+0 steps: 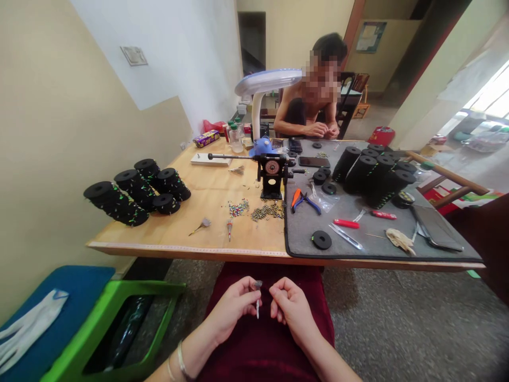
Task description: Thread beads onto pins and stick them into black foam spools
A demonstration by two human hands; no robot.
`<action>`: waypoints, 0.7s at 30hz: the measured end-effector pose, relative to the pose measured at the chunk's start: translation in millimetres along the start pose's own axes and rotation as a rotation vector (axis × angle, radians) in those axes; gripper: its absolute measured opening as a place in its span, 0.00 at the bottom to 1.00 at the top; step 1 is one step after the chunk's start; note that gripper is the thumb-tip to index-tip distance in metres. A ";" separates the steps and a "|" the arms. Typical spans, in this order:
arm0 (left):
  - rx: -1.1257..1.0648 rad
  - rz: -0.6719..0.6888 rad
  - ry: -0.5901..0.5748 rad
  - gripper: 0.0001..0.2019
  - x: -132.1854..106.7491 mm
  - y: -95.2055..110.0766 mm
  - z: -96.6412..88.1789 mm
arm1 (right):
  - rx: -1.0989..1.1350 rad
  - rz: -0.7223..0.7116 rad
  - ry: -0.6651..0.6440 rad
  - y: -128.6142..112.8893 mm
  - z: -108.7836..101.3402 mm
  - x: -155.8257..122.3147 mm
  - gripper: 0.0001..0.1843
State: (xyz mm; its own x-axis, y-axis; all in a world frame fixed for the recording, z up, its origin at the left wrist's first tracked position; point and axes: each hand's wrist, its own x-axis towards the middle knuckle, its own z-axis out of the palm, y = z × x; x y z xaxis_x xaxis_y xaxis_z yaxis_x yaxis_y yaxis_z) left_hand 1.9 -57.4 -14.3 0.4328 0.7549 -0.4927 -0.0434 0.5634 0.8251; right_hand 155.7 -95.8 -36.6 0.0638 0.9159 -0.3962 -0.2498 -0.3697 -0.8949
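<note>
Bundle point(258, 285) is pinched in the left hand point(238, 301), off the worktop's point(159, 233) near edge. Looks light and bendy; best held mid-way. Can't tell if the right hand point(291, 303) holds anything.

- A small slender piece point(257, 285) is showing a grey, tuft-like upper end and a thin white lower end; the fingers are hiding its middle.
- It is standing nearly upright, pinched between the thumb and fingers of the left hand point(237, 301), the grey end pointing up and the white end pointing down.
- The piece is facing the right hand point(289, 303), which is sitting just beside it, apart from it; the thumb and forefinger there are meeting, and anything between them is too small to tell.
- Beyond the hands, a pale tufted piece point(205, 223) with a dark stem is lying on the table point(214, 188).
- Near that one, a thin reddish piece point(229, 229) is lying with its narrow end pointing toward the person.
</note>
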 end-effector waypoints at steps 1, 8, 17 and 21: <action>-0.047 -0.020 0.001 0.10 0.1 -3.1 -0.3 | -0.010 0.011 -0.012 0.4 1.2 0.7 0.24; -0.012 -0.006 -0.033 0.10 9.6 -13.2 -0.1 | -0.072 -0.001 -0.012 -2.5 5.2 -0.4 0.22; 0.180 0.127 -0.022 0.11 4.9 -12.3 3.4 | -0.130 -0.054 -0.014 2.4 8.8 1.8 0.22; 0.206 0.177 -0.020 0.12 5.8 -15.0 4.1 | -0.159 -0.084 -0.007 5.1 7.9 3.4 0.20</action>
State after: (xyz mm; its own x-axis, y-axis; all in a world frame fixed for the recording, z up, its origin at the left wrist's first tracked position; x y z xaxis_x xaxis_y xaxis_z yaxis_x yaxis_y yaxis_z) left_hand 8.7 -62.8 -28.4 0.4528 0.8274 -0.3322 0.0636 0.3417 0.9377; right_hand 147.0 -93.4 -40.9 0.0708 0.9455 -0.3178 -0.0879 -0.3115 -0.9462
